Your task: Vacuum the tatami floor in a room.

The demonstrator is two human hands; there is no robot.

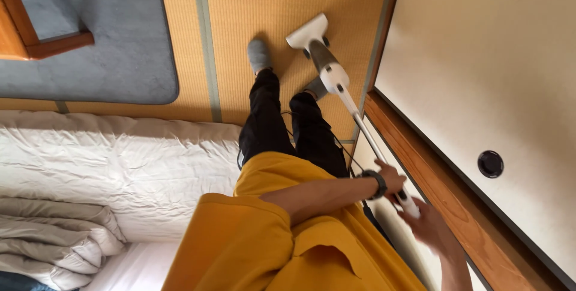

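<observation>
both hands close around the top of a white stick vacuum (336, 78): one hand (393, 177), a dark watch on its wrist, wraps the upper tube, and the other hand (429, 222) grips the handle end just beyond it toward 5 o'clock, though which is left or right i cannot tell. the vacuum's tube slants toward 11 o'clock to its floor head (307, 31) on the tatami floor (270, 3), beside two grey slippers (259, 55), with a white futon (120, 165) out at 9 o'clock and a sliding door (498, 87) at 3 o'clock.
</observation>
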